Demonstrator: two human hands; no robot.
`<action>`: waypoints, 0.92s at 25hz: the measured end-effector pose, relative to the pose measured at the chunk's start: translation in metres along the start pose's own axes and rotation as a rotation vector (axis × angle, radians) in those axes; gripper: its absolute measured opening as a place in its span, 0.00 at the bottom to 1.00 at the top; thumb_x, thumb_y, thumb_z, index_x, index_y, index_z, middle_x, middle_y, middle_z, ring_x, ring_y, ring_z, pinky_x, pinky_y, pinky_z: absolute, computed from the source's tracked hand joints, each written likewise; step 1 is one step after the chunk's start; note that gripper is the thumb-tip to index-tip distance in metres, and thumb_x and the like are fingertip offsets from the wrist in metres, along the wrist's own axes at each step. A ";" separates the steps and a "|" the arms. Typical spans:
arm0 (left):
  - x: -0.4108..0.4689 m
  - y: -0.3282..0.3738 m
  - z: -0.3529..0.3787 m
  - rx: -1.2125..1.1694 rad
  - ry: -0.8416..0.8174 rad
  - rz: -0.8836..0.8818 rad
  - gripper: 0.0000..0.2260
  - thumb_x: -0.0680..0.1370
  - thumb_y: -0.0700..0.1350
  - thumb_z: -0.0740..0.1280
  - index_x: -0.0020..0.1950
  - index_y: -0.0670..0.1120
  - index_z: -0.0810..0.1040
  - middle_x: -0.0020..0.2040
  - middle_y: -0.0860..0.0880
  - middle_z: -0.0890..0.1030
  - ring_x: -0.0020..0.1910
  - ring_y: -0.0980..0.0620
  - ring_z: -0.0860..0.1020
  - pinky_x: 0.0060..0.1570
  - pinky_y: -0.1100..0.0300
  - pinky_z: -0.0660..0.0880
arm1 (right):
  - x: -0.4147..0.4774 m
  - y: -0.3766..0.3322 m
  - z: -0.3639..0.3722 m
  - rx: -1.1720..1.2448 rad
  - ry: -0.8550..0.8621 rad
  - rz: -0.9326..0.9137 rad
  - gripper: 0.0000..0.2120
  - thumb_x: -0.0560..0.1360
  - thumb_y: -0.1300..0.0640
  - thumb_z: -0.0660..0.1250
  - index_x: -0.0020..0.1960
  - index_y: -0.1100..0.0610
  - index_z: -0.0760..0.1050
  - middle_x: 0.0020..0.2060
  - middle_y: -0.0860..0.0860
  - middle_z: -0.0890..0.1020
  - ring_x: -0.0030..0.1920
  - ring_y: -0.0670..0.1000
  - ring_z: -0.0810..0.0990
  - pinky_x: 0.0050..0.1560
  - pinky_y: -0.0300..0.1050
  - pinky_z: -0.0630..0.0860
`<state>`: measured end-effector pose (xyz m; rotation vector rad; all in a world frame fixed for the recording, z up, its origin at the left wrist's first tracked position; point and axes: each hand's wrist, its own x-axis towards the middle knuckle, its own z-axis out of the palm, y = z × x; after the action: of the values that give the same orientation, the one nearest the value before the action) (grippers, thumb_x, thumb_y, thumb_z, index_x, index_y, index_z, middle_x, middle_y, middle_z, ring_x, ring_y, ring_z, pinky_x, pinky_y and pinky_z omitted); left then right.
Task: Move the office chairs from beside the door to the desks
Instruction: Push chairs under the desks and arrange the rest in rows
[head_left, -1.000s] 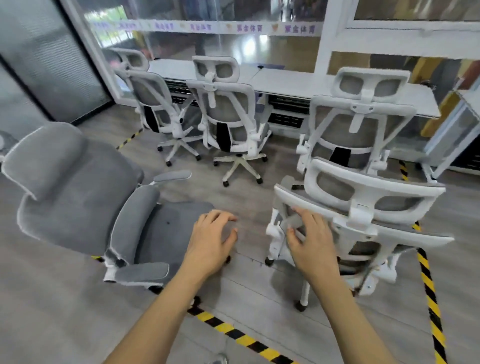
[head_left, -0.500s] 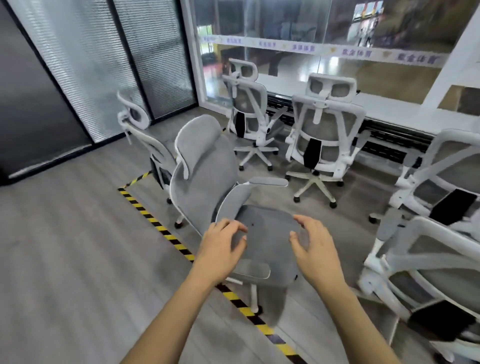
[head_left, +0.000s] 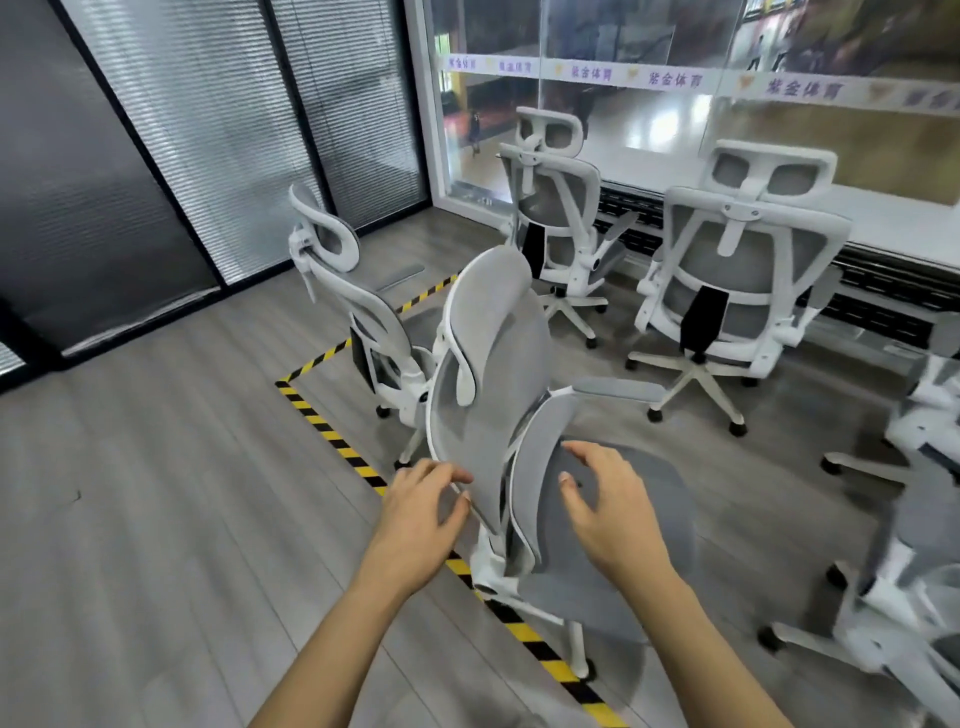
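Office chair (head_left: 488, 374), grey mesh on a white frame, stands at the centre of the frame with both bare hands at it. The left grip (head_left: 423, 519) reaches in from the lower left with fingers loosely curved, their tips at the white rim of the backrest's lower edge, and not clasped round it. The right grip (head_left: 610, 512) hovers spread and relaxed over the grey seat just right of the near armrest, holding nothing; whether it touches the seat cannot be told. The chair's backrest faces the left of the frame and its seat the lower right, and its base stands on the yellow-and-black tape (head_left: 332, 439) that runs diagonally across the grey plank floor (head_left: 156, 519). Just behind it, to the upper left, stands a second chair (head_left: 337, 291), seen side-on. Further back, two more chairs (head_left: 748, 270) face the long white surface (head_left: 893, 228) under the window at the upper right, their backs toward the camera. Parts of other white-framed chairs (head_left: 924, 415) show along the right edge. Glass partitions with blinds (head_left: 208, 130) fill the upper left.
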<state>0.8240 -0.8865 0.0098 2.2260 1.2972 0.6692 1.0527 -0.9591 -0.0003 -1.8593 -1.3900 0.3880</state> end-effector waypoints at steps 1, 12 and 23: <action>0.019 -0.009 -0.003 0.016 -0.012 -0.007 0.07 0.81 0.51 0.63 0.58 0.58 0.76 0.54 0.61 0.74 0.56 0.57 0.69 0.57 0.53 0.73 | 0.015 0.001 0.010 0.012 -0.007 0.008 0.17 0.80 0.54 0.65 0.68 0.48 0.73 0.63 0.43 0.77 0.64 0.48 0.74 0.65 0.52 0.71; 0.196 -0.107 -0.021 0.098 -0.143 -0.014 0.15 0.82 0.46 0.62 0.68 0.53 0.73 0.64 0.54 0.74 0.62 0.49 0.71 0.61 0.55 0.69 | 0.119 -0.005 0.104 0.017 -0.087 0.172 0.16 0.79 0.54 0.66 0.66 0.47 0.75 0.55 0.44 0.79 0.58 0.49 0.75 0.58 0.44 0.67; 0.399 -0.165 0.002 -0.035 -0.566 0.413 0.16 0.86 0.48 0.53 0.68 0.43 0.71 0.62 0.44 0.78 0.60 0.46 0.76 0.55 0.57 0.68 | 0.103 -0.076 0.214 -0.147 0.159 0.506 0.18 0.76 0.34 0.63 0.59 0.44 0.78 0.44 0.34 0.74 0.48 0.42 0.74 0.54 0.42 0.71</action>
<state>0.8899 -0.4606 -0.0249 2.4255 0.5527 0.1591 0.9008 -0.7723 -0.0662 -2.3064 -0.8494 0.3828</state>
